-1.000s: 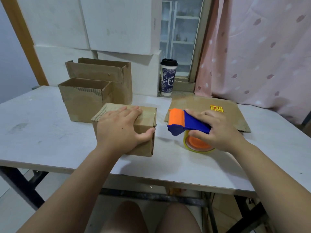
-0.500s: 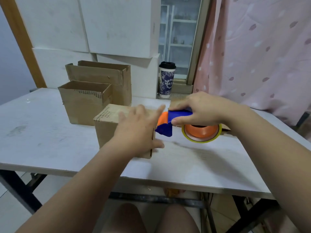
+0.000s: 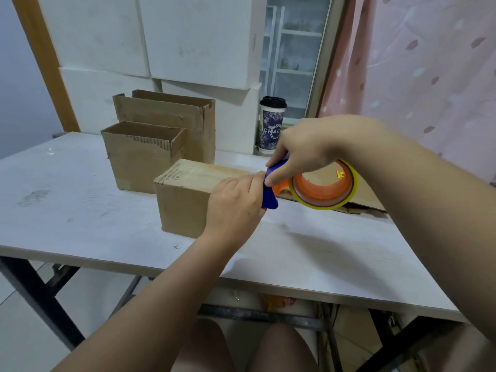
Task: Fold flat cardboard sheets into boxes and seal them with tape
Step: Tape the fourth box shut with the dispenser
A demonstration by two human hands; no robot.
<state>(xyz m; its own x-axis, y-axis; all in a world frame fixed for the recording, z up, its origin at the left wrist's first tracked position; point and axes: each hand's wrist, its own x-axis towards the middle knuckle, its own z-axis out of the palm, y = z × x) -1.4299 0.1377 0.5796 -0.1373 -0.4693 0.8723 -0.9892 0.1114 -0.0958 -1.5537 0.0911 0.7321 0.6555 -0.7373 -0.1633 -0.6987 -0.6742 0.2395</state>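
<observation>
1. The closed box stands near the front edge of the white table, just in front of the two open boxes. It is plain brown corrugated cardboard, and its top flaps lie flat and shut. There is faint printing near the top's left end, and a pale, glossy strip runs along the top (tape, by the look of it).
2. The left hand lies over the box's right end with its back to the camera and its knuckles bent. The fingertips are hidden, so it cannot be told whether it grips the box, pinches something else or only presses.
3. The right hand is wrapped firmly round the blue handle of the tape dispenser, thumb on the near side. It holds the dispenser in the air at the box's right top edge, the blue nose against the left hand's knuckles.
4. The tape roll sits on the dispenser's orange hub. It is a thin yellowish ring facing the camera.
5. A flat cardboard sheet lies on the table behind the dispenser, partly hidden by the right arm.
6. The low open box and the taller open box behind it stand upright and touch each other.
7. A lidded cup stands at the back by the window.
</observation>
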